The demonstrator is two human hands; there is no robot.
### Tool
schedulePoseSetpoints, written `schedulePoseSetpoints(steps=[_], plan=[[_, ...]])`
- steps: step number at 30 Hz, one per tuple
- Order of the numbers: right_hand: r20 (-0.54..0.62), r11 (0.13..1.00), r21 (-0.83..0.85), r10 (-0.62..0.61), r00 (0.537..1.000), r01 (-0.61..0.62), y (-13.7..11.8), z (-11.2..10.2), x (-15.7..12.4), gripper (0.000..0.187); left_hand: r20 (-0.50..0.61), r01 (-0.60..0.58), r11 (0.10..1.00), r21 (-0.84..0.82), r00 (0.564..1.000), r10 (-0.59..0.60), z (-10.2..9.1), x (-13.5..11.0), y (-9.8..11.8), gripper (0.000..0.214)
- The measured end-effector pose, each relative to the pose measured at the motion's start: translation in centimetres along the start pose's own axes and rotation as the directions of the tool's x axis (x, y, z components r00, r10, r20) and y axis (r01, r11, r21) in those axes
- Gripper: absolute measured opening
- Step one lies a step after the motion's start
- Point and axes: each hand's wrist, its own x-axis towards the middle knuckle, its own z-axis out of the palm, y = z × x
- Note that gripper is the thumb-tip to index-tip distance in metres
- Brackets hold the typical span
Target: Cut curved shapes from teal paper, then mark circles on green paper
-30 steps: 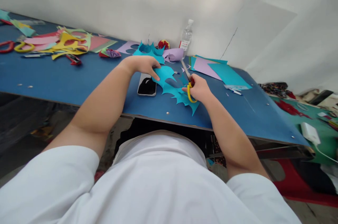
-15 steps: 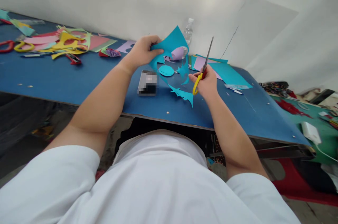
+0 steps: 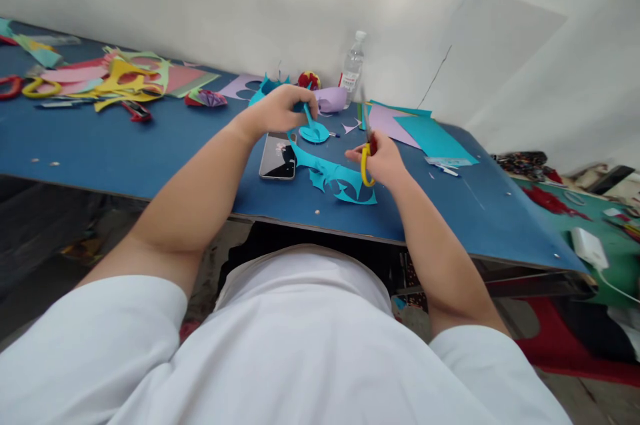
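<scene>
My left hand (image 3: pixel 283 111) is closed, pinching the top of a teal paper cut-out (image 3: pixel 330 175) whose spiky strip trails down onto the blue table (image 3: pixel 125 151). A teal paper disc (image 3: pixel 314 134) lies just under that hand. My right hand (image 3: pixel 381 159) grips scissors with yellow and red handles (image 3: pixel 367 161); the blades point up and are blurred. A phone (image 3: pixel 278 155) lies face up beside the strip, below my left wrist.
Coloured paper scraps and scissors (image 3: pixel 115 78) litter the far left of the table. A plastic water bottle (image 3: pixel 352 71), a lilac paper roll (image 3: pixel 331 99) and flat teal and lilac sheets (image 3: pixel 415 131) stand by the wall. A green table with a white charger (image 3: pixel 589 249) is at right.
My left hand dropped from its raised position to the table; the big teal sheet it held up is gone from it and it pinches the strip. The scissors swung more upright.
</scene>
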Motion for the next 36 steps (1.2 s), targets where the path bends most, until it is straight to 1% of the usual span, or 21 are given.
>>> schedulePoseSetpoints(steps=[2,4,6,8,12,17,20,25,27,29,30,32,34,36], plan=[[0.169,0.999,-0.050,0.017,0.986,-0.009,-0.7,0.3,-0.5,0.058,0.045,0.004,0.999,0.037,0.999,-0.006,0.3,0.1,-0.1,0.020],[0.273,0.990,-0.137,0.021,0.962,0.018,-1.2,0.8,-0.9,0.059,0.064,-0.006,0.999,0.051,0.998,0.003,0.5,0.1,-0.4,0.020],[0.315,0.977,-0.205,0.018,0.949,0.049,-1.6,1.2,-1.1,0.060,0.074,-0.026,0.999,0.044,0.997,0.023,0.7,0.2,-0.6,0.019],[0.330,0.975,-0.213,0.010,0.944,0.064,-1.9,1.6,-1.1,0.060,0.087,-0.041,0.999,0.029,0.995,0.038,0.8,0.2,-0.8,0.019],[0.347,0.989,-0.145,0.025,0.938,0.027,-1.9,2.0,-1.1,0.059,0.104,-0.045,0.998,0.036,0.994,0.041,1.0,0.2,-1.0,0.024],[0.311,0.983,-0.179,0.033,0.950,0.025,-1.7,2.0,-0.8,0.058,0.120,-0.012,0.995,0.101,0.993,0.000,1.0,0.2,-1.4,0.031],[0.312,0.985,-0.171,0.038,0.949,0.016,-1.7,1.9,-0.8,0.058,0.163,0.014,0.992,0.128,0.986,-0.035,1.0,0.2,-1.4,0.036],[0.316,0.983,-0.181,0.029,0.948,0.030,-2.1,2.2,-1.1,0.055,0.262,0.015,0.978,0.210,0.962,-0.072,1.1,0.0,0.1,0.044],[0.303,0.978,-0.206,0.034,0.952,0.030,-2.2,2.3,-1.2,0.055,0.299,0.000,0.973,0.231,0.952,-0.071,1.4,-0.1,0.9,0.036],[0.287,0.972,-0.231,0.034,0.957,0.035,-2.2,2.3,-1.2,0.055,0.322,-0.003,0.975,0.221,0.944,-0.070,1.7,-0.2,1.3,0.028],[0.275,0.969,-0.245,0.033,0.961,0.037,-2.2,2.2,-1.2,0.055,0.321,0.005,0.979,0.202,0.944,-0.071,1.9,-0.2,1.3,0.028],[0.251,0.968,-0.249,0.028,0.968,0.036,-2.1,2.0,-1.0,0.057,0.306,0.041,0.990,0.137,0.949,-0.082,2.2,-0.1,1.0,0.037],[0.240,0.979,-0.203,0.028,0.970,0.022,-1.8,1.6,-0.8,0.057,0.294,0.087,0.994,0.071,0.950,-0.104,2.3,0.0,0.2,0.050],[0.218,0.989,-0.146,0.022,0.976,0.011,-1.5,1.2,-0.6,0.056,0.292,0.114,0.992,0.050,0.948,-0.124,2.3,0.1,-0.5,0.056]])
